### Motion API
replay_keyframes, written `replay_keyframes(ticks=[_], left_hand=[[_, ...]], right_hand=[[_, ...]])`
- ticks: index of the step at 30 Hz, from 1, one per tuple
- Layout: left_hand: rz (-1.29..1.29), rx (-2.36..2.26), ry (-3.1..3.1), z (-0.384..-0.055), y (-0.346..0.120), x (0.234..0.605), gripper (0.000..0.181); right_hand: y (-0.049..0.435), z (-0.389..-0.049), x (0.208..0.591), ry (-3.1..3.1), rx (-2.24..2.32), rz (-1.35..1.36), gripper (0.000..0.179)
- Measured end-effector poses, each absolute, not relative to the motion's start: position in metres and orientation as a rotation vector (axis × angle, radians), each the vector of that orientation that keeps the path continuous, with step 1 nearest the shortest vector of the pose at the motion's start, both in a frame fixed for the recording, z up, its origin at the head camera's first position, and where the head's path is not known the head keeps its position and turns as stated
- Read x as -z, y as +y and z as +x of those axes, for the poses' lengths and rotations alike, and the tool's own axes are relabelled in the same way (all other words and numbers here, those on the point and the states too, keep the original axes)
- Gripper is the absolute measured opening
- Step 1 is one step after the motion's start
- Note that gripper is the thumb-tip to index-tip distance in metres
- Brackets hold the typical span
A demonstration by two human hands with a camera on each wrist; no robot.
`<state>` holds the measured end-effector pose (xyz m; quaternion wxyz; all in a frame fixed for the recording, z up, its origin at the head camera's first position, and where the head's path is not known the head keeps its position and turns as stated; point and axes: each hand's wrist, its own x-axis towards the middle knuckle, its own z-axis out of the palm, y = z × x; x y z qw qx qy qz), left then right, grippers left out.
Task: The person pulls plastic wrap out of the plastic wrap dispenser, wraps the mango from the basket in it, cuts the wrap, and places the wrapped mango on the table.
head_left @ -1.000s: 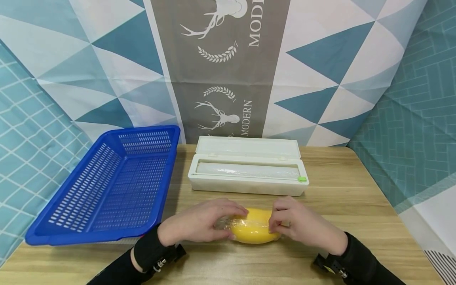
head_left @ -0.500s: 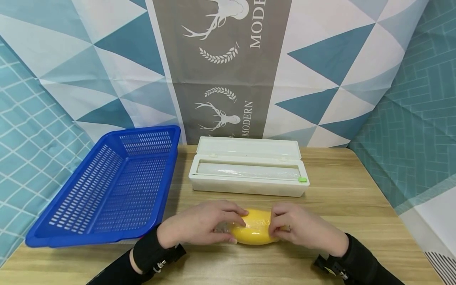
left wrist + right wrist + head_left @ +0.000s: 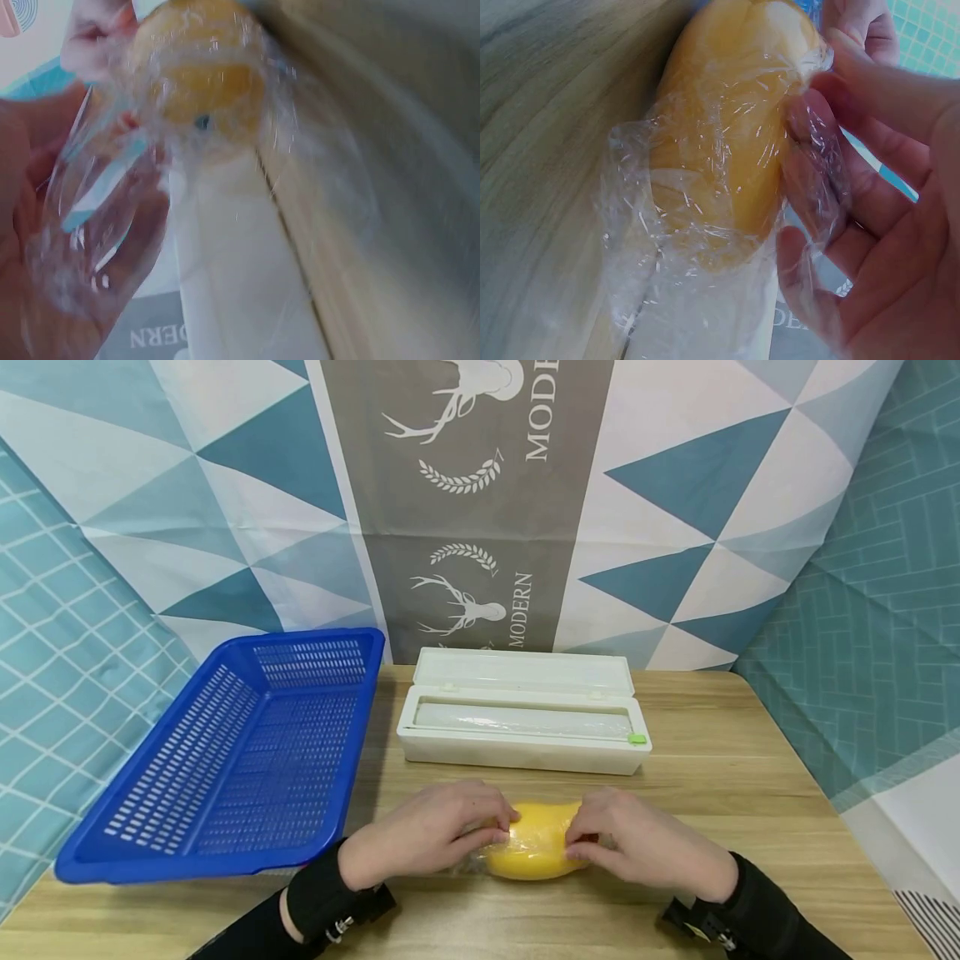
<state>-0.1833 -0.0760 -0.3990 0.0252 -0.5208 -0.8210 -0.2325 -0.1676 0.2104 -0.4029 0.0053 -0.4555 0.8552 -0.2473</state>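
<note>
A smooth yellow oblong fruit [image 3: 534, 845], its exact kind unclear, lies on the table between the two hands, wrapped in clear cling film [image 3: 694, 206]. My left hand [image 3: 431, 828] is at its left end, thumb and forefinger pinching film against the top. At the opposite end, my right hand [image 3: 641, 843] pinches film between thumb and forefinger. Loose, crumpled film hangs past both ends and drapes over the fingers in the wrist views. A small dark spot shows at one end of the fruit in the left wrist view. The underside is hidden.
Behind the hands stands a white cling film dispenser [image 3: 525, 756], its lid raised, a film roll inside and a green slider [image 3: 637, 738] at its right end. A blue perforated basket [image 3: 358, 727] occupies the left of the wooden table [image 3: 720, 760]. Patterned cloth hangs behind.
My left thumb has moved up from the fruit's near side toward the forefinger. The right fingers have shifted slightly at the right end. The fruit has moved slightly toward me.
</note>
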Motion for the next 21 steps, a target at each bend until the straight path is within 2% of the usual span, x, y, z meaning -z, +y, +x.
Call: replay_keyframes(ticks=[4,14,21], left_hand=[[-1.551,0.723,-2.514,-0.182,-0.072,0.404,0.019],[-1.549,0.656,-2.651,-0.176,-0.067,0.414,0.045],[-1.570,0.490,-2.702,-0.172,-0.062,0.424,0.077]], right_hand=[[0.209,-0.166,0.403,2.733,0.769,-1.288,0.006],[0.207,-0.169,0.412,2.758,0.735,-1.222,0.025],[0.204,-0.166,0.415,2.823,0.789,-1.344,0.018]])
